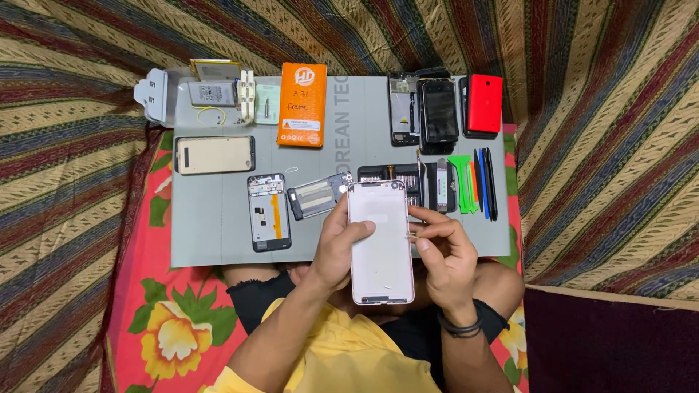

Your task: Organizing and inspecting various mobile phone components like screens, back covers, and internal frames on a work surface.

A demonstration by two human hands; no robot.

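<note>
My left hand (336, 244) holds a pale pink phone body (380, 240) upright over my lap, thumb resting across its back. My right hand (443, 251) sits at the phone's right edge, fingers pinched on a thin small tool or pin (413, 234) touching that side. The phone's camera end points away from me, toward the grey work mat (218, 240).
On the mat lie an opened phone frame (269, 212), a dark inner cover (314, 196), a cream phone back (214, 154), an orange box (303, 104), a screwdriver bit set (393, 178), coloured pry tools (473, 185), a black phone (439, 113), a red phone (484, 103) and a clear parts box (196, 93).
</note>
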